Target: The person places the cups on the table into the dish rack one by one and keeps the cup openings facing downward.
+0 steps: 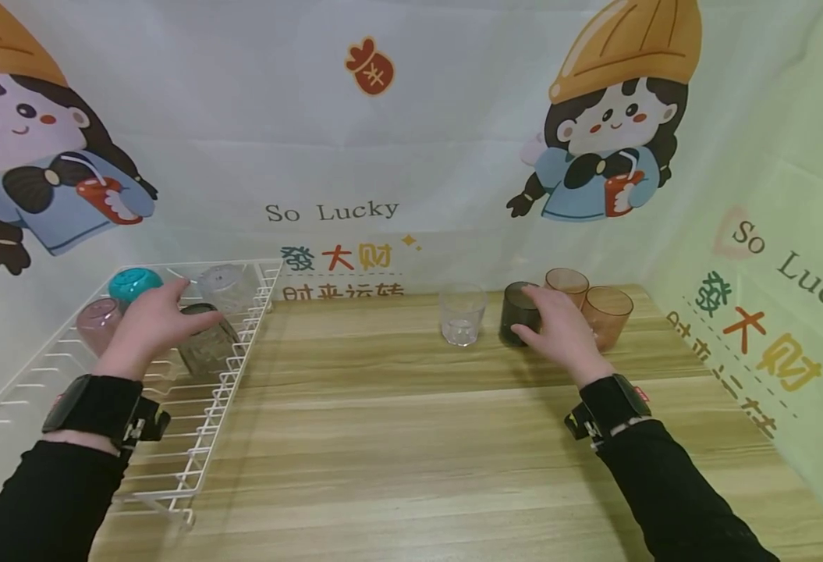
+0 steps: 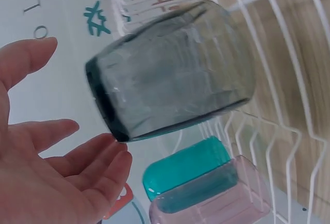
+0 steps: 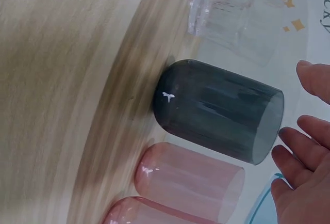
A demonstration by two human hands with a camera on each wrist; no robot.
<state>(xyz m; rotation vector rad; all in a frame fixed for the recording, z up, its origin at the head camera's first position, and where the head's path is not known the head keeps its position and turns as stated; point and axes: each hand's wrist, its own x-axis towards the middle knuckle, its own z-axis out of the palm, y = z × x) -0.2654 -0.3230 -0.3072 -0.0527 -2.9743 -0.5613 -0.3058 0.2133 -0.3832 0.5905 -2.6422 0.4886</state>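
Note:
On the white wire rack at the left, a grey glass stands upside down. My left hand is over it, thumb and fingers spread, fingertips right at its dark base. A dark grey glass stands upright on the wooden table, its mouth up. Just above its rim, my right hand has thumb and fingers apart, the fingertips close to the rim in the right wrist view. Neither hand grips a glass.
The rack also bears a teal glass, a pink glass and a clear glass. Another clear glass stands left of the dark grey one. Two pinkish-amber glasses, the nearer glass included, stand to its right. A printed cloth hangs behind.

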